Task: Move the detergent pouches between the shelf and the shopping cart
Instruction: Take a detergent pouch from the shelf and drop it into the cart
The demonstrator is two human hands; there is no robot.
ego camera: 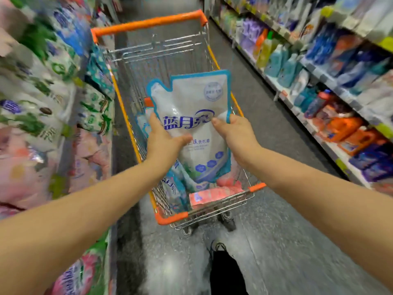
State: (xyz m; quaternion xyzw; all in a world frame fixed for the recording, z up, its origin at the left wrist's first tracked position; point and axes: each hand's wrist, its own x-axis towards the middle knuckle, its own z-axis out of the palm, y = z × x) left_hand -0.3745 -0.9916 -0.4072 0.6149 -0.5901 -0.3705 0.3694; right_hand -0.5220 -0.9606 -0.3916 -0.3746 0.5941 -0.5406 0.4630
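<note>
- I am standing in a shop, in the laundry aisle of a supermarket.
- On my left a shelf (pixel 70 116) runs into the distance, packed tight with soft detergent pouches (pixel 32 124) printed in green, white and pink.
- On my right a long tiered rack (pixel 314 70) holds rows of repeated goods: teal, purple and blue bottles (pixel 282 67) far off, and orange jugs (pixel 344 128) nearer.
- Yellow-green label strips (pixel 385 130) sit on the rack's front edges; they are too blurred to read.
- A narrow grey speckled floor (pixel 265 241) runs between the two sides.
- Ahead of me stands a wire shopping cart (pixel 148 22) with an orange handle and corner guards, and packaged goods lie inside it.
</note>
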